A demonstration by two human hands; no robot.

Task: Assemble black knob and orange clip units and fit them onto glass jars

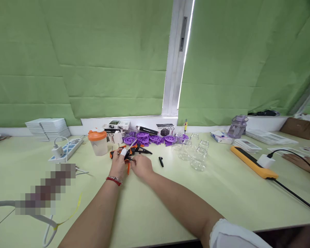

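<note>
My left hand [118,164] is closed around an orange-and-black clamp-like tool [111,154], its thumb wrapped in white. Close beside it, my right hand [142,166] has its fingers curled on a dark part of the same tool; the fingertips are mostly hidden. An orange strip [128,168] points down between the hands. Just behind them lies another black-and-orange piece [141,149] with a pointed end. Purple spoked plastic rings [156,139] are piled beyond that. To the right of my right hand rests a small black piece [161,161].
Clear glass jars [198,162] stand right of centre, and a cup with an orange lid [97,143] stands left. Printed boxes [167,130] line the wall. Power strips [69,148] and a yellow one [253,164] trail cables. Another person's hand [300,162] is at far right.
</note>
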